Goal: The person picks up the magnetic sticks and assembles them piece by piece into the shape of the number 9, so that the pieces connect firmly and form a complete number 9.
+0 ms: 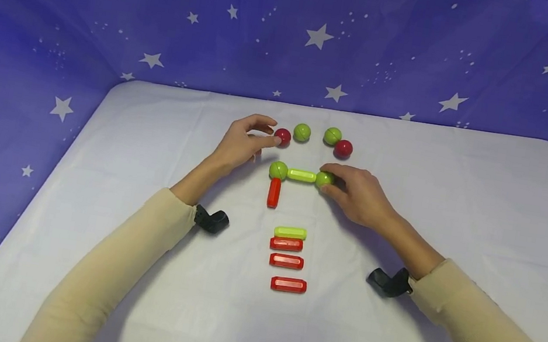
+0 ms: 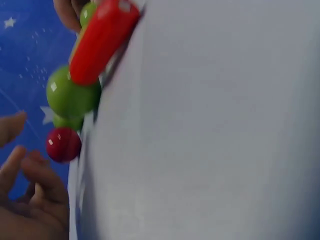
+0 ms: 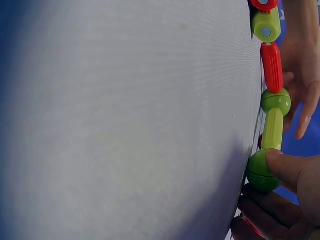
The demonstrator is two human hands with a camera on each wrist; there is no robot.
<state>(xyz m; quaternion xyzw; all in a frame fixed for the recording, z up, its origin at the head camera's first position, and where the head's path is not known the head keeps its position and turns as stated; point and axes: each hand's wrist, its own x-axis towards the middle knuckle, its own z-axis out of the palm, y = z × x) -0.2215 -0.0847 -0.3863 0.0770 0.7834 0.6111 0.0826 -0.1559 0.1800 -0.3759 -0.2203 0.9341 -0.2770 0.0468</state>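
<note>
Mid-table lies a small build: a green ball [image 1: 278, 170], a yellow-green rod [image 1: 301, 175] and a second green ball [image 1: 323, 179] in a row, with a red rod [image 1: 274, 192] pointing toward me from the left ball. My right hand [image 1: 332, 181] pinches the right-end green ball [image 3: 260, 172] between thumb and fingers. My left hand [image 1: 273, 133] is beside a loose red ball [image 1: 283, 136], its fingers loosely curled. In the left wrist view the fingertips [image 2: 14, 126] stand a little apart from that red ball [image 2: 63, 144].
Loose beyond the build are two green balls [image 1: 302, 132] [image 1: 332, 136] and another red ball [image 1: 343, 148]. Nearer me, a yellow-green rod [image 1: 290, 232] and three red rods [image 1: 286, 261] lie in a column. The white table [image 1: 458, 222] is ringed by starred blue cloth.
</note>
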